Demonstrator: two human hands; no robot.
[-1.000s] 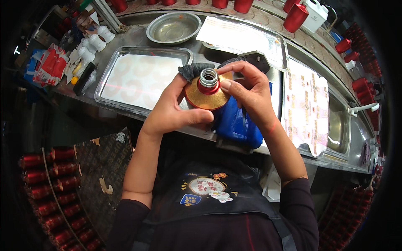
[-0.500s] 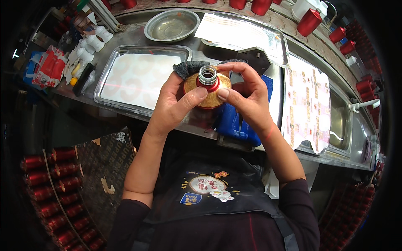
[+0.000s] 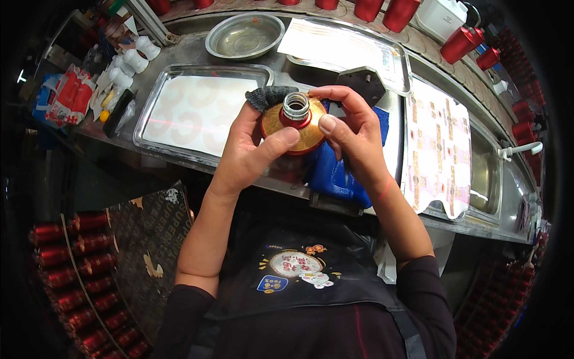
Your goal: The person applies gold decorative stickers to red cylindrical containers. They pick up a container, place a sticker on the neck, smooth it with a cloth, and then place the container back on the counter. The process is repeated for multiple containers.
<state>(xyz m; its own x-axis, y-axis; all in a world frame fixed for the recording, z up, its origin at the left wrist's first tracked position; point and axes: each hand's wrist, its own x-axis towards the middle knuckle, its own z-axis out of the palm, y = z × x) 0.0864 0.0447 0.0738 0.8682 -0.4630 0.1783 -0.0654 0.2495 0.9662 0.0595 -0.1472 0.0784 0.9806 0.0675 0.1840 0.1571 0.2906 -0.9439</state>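
Observation:
Between both hands I hold a red bottle point(image 3: 277, 127) with a gold shoulder and a bare threaded glass mouth, seen from above. My left hand point(image 3: 248, 149) grips its left side, thumb lying across the gold shoulder. My right hand point(image 3: 357, 128) is curled round the right side, its thumb tip at the shoulder's edge and its fingertips at the far rim. Dark grey knit fabric point(image 3: 269, 97) shows at the far side, by my left fingers. Beneath my right hand sits a blue padded support point(image 3: 338, 176) with a dark metal plate point(image 3: 365, 87) behind it.
A steel tray point(image 3: 143, 134) with a white sheet of curved labels lies left. Beyond are a round metal bowl point(image 3: 245, 37) and another tray point(image 3: 399, 63) with a sheet. A patterned label sheet point(image 3: 439, 155) and sink point(image 3: 485, 173) are right. Red bottles point(image 3: 400, 13) line the conveyor behind.
My right thumb has lifted and slid outward on the bottle's shoulder, and more of the gold shows. The left thumb has shifted slightly right. Bottles on the conveyor have moved right.

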